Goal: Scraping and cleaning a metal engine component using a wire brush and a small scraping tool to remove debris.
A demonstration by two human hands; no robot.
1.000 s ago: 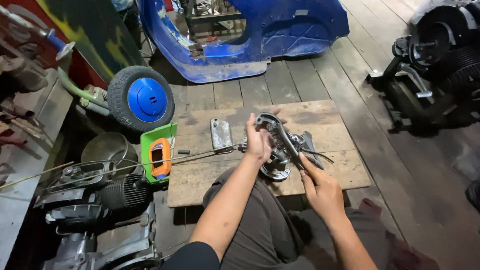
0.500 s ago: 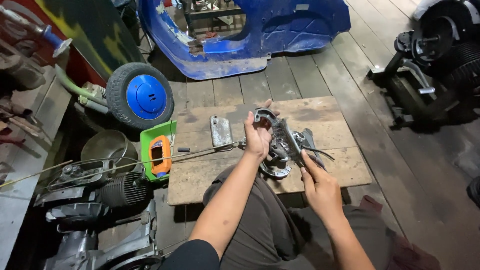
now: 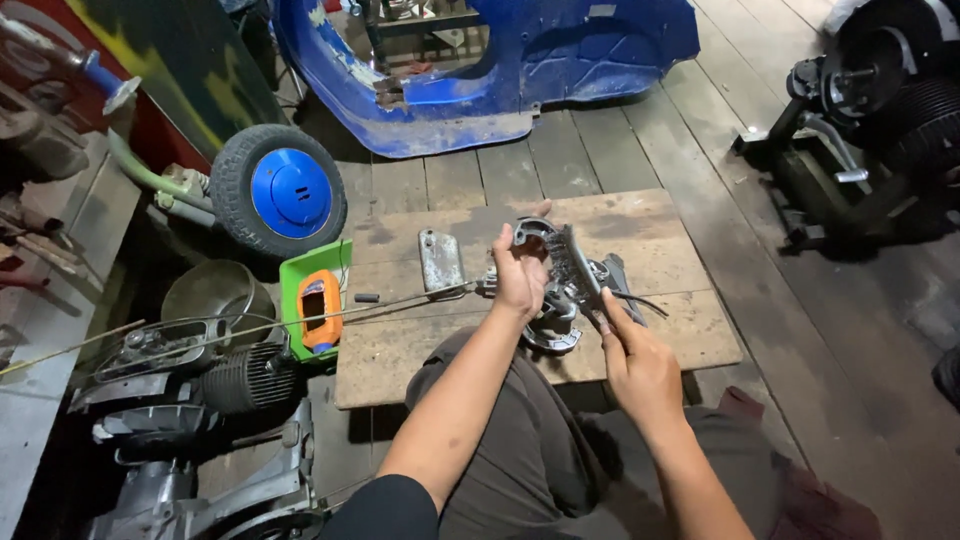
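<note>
We see the left hand (image 3: 522, 280) wrapped around a grimy metal engine part (image 3: 556, 290), its fingers closed over the curved upper edge and the thumb raised beside it. The part is held just above a wooden board (image 3: 400, 350) that lies flat on the plank floor (image 3: 590, 150) and serves as a low worktop. The right hand (image 3: 640, 365) comes in from below and to the right, fingers pinched shut on a thin dark tool (image 3: 590, 300) whose upper end lies against the part; we cannot tell what kind of tool it is. A round metal piece at the bottom of the part sits close to the board, though we cannot tell whether it touches.

On the board, just left of the left hand, lies 1 small flat metal plate (image 3: 441, 262), and a long thin cable (image 3: 250, 328) runs from the part leftward across the board and beyond its edge. At the board's left edge stands a green tray (image 3: 296, 275) holding an orange object (image 3: 320, 310). Left of that sit a round metal bowl (image 3: 215, 290) and a finned engine (image 3: 215, 375). Behind the tray, 1 small wheel with a blue hub (image 3: 280, 190) rests on the floor. A blue scooter body (image 3: 540, 70) stands at the far side of the floor, and another dark engine (image 3: 880, 110) lies well apart at the right. The person's knees, in dark trousers, are tucked against the board's near edge.
</note>
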